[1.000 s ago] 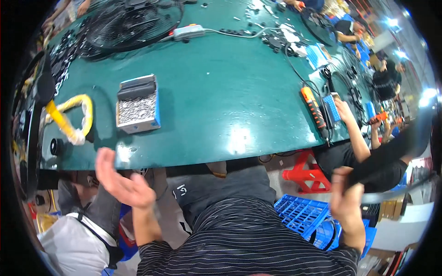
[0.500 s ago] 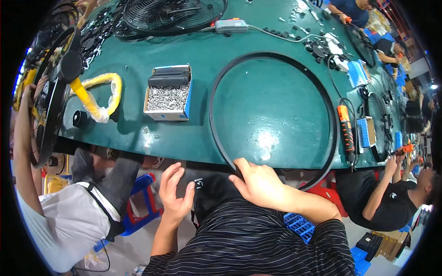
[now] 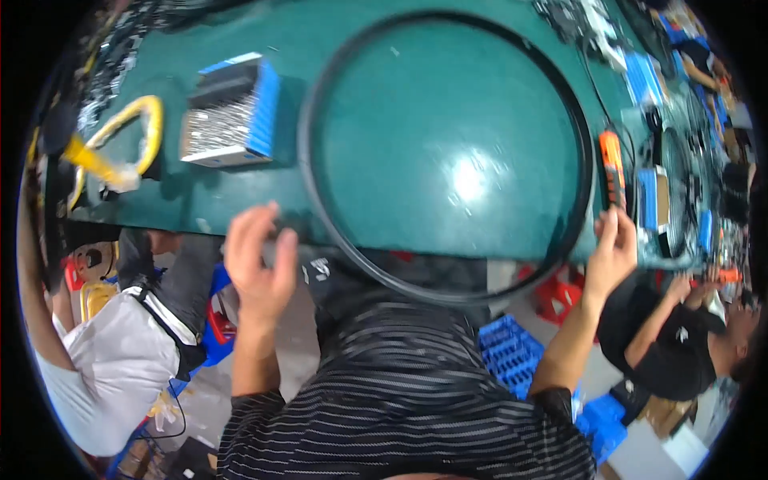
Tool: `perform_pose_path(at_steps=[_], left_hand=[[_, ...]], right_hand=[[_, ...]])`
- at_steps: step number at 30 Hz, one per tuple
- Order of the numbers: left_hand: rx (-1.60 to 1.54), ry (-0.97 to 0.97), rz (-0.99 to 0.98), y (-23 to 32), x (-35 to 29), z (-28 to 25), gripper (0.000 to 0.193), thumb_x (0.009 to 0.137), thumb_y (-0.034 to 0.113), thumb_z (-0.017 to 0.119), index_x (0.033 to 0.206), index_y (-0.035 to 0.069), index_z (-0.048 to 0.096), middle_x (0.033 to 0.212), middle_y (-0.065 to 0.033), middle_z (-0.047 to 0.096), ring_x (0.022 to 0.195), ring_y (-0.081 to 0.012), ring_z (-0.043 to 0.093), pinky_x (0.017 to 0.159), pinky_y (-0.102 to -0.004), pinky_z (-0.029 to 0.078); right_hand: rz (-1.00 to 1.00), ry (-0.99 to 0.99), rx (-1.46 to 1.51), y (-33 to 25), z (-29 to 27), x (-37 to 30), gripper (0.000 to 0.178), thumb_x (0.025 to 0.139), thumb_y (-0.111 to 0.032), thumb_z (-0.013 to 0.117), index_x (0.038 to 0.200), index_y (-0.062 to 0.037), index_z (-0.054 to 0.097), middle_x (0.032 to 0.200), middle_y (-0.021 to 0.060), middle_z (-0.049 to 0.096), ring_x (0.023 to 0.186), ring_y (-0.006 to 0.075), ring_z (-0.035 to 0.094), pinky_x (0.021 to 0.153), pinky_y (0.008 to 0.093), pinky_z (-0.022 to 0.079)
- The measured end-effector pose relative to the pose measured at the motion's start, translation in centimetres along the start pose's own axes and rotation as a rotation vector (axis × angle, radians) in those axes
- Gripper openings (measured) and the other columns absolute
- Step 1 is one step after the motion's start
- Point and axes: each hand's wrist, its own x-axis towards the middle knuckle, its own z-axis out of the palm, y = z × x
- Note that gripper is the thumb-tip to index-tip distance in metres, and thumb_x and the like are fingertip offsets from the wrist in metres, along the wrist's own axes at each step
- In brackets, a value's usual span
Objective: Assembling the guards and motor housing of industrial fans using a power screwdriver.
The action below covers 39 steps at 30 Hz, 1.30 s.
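A large black ring (image 3: pixel 314 172) lies on the green table (image 3: pixel 384 192), its near side reaching out over the front edge above my lap. At the right, my right hand (image 3: pixel 614 250) has its fingers closed around the lower end of an orange and black electric screwdriver (image 3: pixel 612 164), which still lies on the table. The fingers cover the tool's tip. My left hand (image 3: pixel 260 260) is raised at the table's front edge, left of the ring, slightly blurred, with fingers apart and nothing in it.
A box of small metal screws (image 3: pixel 220 128) with a black object on top stands left of the ring. Farther left is a yellow, partly wrapped loop (image 3: pixel 150 136). Small blue boxes (image 3: pixel 644 80) sit at the right. People sit on both sides, one in a white shirt (image 3: pixel 128 344).
My right hand has let go of the ring and moved right to the screwdriver. My left hand has shifted up and left. The whole view has moved, so the table appears higher.
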Motion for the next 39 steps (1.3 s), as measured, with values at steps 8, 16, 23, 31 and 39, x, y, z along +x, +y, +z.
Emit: perform_pose_path(at_steps=[8,16,23,31,39], left_hand=[[0.011,-0.035,-0.008,-1.7,4.2,3.7,0.034,0.104,0.013,0.046,0.131,-0.001,0.061,0.108,-0.0058,0.061,0.090,-0.0115,0.053,0.080,-0.0233,0.042],[0.014,-0.021,-0.127,-1.7,4.1,4.7,0.048,0.090,0.006,0.070,0.137,0.001,0.058,0.094,0.0007,0.051,0.063,-0.0054,0.032,0.056,-0.0212,0.030],[0.007,-0.041,-0.173,-2.0,4.5,4.6,0.049,0.091,0.004,0.067,0.138,0.002,0.057,0.100,0.0013,0.052,0.062,-0.0044,0.032,0.056,-0.0206,0.030],[0.048,-0.039,-0.109,-1.7,3.8,4.3,0.049,0.087,-0.002,0.061,0.136,-0.003,0.057,0.093,-0.0002,0.050,0.061,-0.0070,0.033,0.054,-0.0233,0.030],[0.087,-0.032,-0.056,-1.4,4.1,4.7,0.047,0.086,0.000,0.060,0.133,-0.003,0.058,0.090,-0.0025,0.051,0.058,-0.0087,0.034,0.053,-0.0255,0.030]], right_hand=[[0.139,0.011,0.302,4.4,1.7,1.3,0.028,0.104,-0.017,0.052,0.096,0.0045,0.067,0.075,0.0077,0.067,0.059,0.0087,0.059,0.054,0.0202,0.044],[0.127,0.054,0.435,5.0,1.2,0.1,0.029,0.105,-0.019,0.051,0.095,0.0026,0.068,0.075,0.0072,0.067,0.059,0.0093,0.059,0.056,0.0217,0.045],[0.100,0.056,0.530,4.9,1.2,0.2,0.026,0.105,-0.015,0.050,0.096,0.0023,0.067,0.075,0.0061,0.065,0.061,0.0095,0.058,0.057,0.0219,0.044],[0.128,0.004,0.286,4.5,2.0,-0.5,0.007,0.092,-0.005,0.066,0.091,0.0015,0.068,0.073,0.0003,0.066,0.062,0.0038,0.057,0.057,0.0202,0.044],[0.072,-0.035,0.194,3.6,1.6,0.0,0.009,0.087,-0.006,0.072,0.091,0.0017,0.072,0.076,0.0029,0.069,0.063,0.0045,0.061,0.053,0.0192,0.042]])
